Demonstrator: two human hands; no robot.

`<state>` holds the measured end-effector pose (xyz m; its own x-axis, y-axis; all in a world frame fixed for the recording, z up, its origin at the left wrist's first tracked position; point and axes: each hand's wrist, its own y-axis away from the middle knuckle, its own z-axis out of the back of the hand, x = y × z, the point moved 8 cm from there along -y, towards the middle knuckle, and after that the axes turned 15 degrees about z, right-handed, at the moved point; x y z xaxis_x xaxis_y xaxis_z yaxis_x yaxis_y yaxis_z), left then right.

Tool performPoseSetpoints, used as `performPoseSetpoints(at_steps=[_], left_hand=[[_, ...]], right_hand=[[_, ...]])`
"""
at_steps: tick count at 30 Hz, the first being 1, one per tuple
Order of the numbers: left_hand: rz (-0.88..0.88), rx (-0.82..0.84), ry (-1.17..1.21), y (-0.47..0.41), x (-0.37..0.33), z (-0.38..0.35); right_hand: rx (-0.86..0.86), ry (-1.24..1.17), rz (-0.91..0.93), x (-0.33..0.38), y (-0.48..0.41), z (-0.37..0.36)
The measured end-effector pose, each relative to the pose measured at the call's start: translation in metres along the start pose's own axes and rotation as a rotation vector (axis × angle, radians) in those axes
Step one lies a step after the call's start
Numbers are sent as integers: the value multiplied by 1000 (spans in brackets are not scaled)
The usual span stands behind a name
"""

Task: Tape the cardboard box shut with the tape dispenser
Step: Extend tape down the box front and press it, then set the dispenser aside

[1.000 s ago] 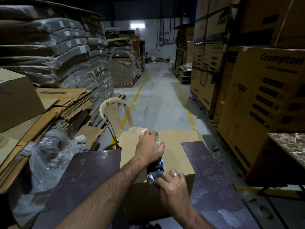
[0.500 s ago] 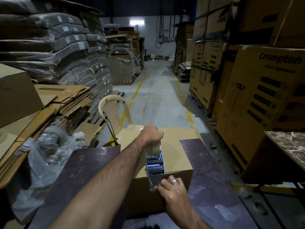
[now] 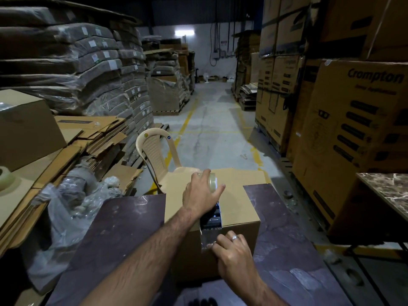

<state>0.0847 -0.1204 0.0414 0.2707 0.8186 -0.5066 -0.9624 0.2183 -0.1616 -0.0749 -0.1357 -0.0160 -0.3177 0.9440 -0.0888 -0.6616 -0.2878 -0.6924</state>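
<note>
A plain brown cardboard box stands on a dark table, its top flaps down. My left hand grips the tape dispenser from above, on the box's top near its front edge; the clear tape roll shows under my fingers. A strip of clear tape runs from the dispenser over the edge onto the front face. My right hand, with a ring, presses the tape end against that front face.
A beige plastic chair stands just behind the box. Flattened cardboard, plastic wrap and a spare tape roll lie at left. Tall printed cartons rise at right, beside a marble-topped table. An aisle runs ahead.
My left hand pushed the dispenser away along the box top, then drew back toward the front edge. My right hand kept pressing the tape end on the front face.
</note>
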Motion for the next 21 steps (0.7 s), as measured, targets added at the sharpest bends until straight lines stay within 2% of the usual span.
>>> performPoseSetpoints(at_steps=[8,11,21], left_hand=[[-27,-27,6,-12,-5,0],[-111,-57,5,-17,-11,1],[-101,224,-225,-53,-22,-22]], right_hand=[[-2,6,-10,3,-6,7],[25,22,-9,4,-5,5],[82,-58,25,9,-6,-5]])
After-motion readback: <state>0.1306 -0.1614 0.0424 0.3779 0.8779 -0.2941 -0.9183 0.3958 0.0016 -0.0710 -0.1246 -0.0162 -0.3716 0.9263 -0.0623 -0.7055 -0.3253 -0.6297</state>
